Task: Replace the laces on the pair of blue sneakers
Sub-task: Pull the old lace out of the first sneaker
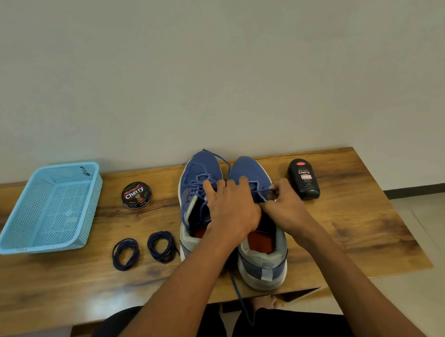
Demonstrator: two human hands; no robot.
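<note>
Blue lace [261,191] runs taut off the right sneaker [257,220] into the right hand [286,205], whose thumb and fingertips pinch it near the shoe's outer eyelets. The left hand [230,210] lies across the tongue area of that same shoe, fingers spread forward and fairly straight, pressing down to steady it; I see nothing gripped in it, though its underside is hidden.

As I judge it, the step in hand is drawing the old lace out of the right shoe. To do it well, keep the left hand bearing down so the shoe does not lift, and pull one crossing at a time, straight out along each eyelet's line, not yanking the whole length sideways.

The left sneaker [199,197] stands touching its mate, still laced, its lace loose. A lace end [239,294] trails over the near edge of the wooden table [353,235].

Two coiled dark laces [126,253], presumably the replacements, lie just left of the shoes. Beyond them sit a round polish tin [136,194] and a light blue basket [50,209]; a dark polish bottle [303,178] stands just right of the shoes.
</note>
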